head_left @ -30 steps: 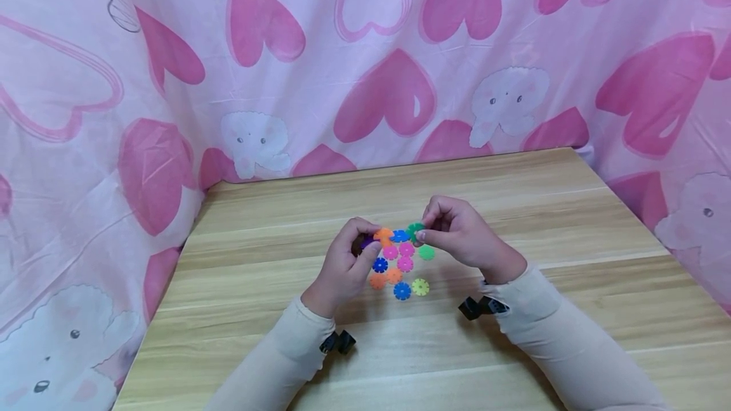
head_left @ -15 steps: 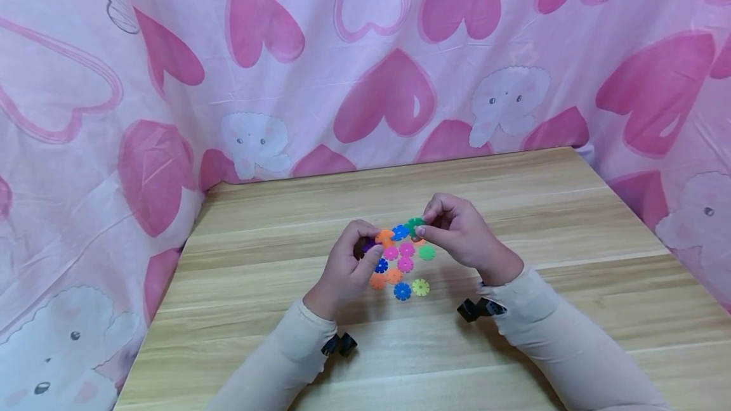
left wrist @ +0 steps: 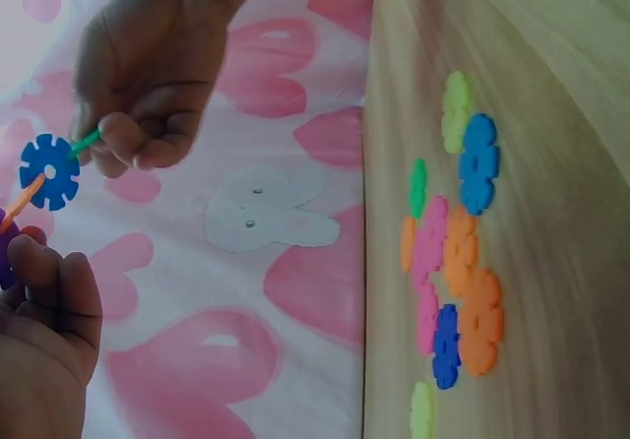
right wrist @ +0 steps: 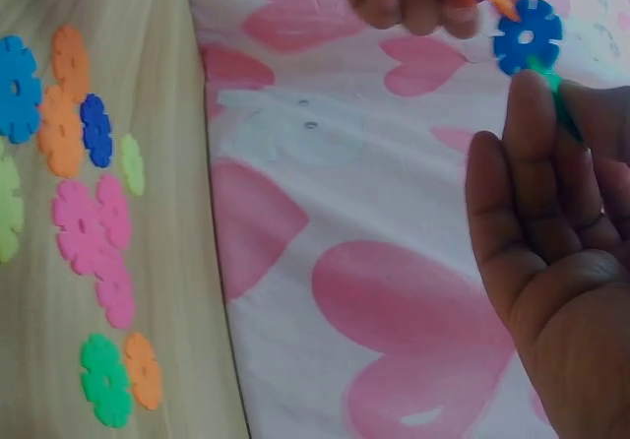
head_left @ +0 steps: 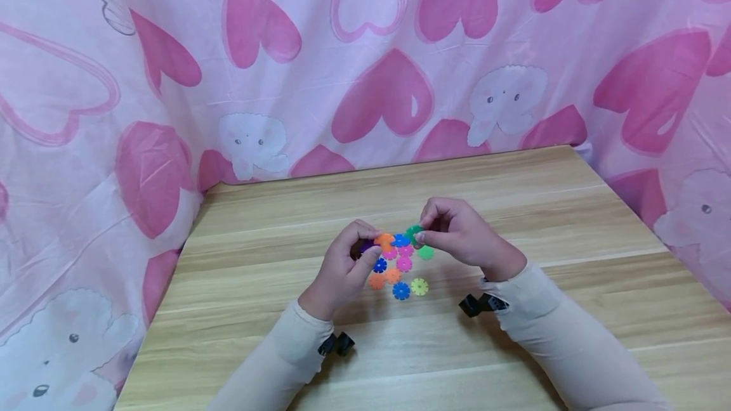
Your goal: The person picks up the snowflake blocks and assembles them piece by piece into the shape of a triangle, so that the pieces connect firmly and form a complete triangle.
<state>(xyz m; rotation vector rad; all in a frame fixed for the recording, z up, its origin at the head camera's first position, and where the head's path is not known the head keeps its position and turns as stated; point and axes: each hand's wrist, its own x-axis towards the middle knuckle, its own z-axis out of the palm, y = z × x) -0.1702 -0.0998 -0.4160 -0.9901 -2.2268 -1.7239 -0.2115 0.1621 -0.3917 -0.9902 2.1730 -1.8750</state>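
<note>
My left hand (head_left: 341,266) pinches a purple notched snowflake disc (head_left: 366,247) at one end of a short linked chain. An orange disc (head_left: 385,242) joins it to a blue disc (left wrist: 61,189), whose slots face the left wrist camera. At the other end, my right hand (head_left: 464,238) grips a green disc (right wrist: 564,104) between thumb and fingers, edge against the blue one. The fingers partly cover both the purple and green discs. In the wrist views the chain is held up off the table.
Loose discs lie flat on the wooden table (head_left: 274,259) below the hands: several pink ones (right wrist: 79,227), orange (left wrist: 482,321), blue (head_left: 401,291), yellow-green (head_left: 419,287) and light green (right wrist: 104,380). A pink heart-print curtain (head_left: 320,18) stands behind the table.
The chain's blue and green end rose slightly half a second ago and has since dipped back down. Both hands keep their hold; the head view has shifted a little.
</note>
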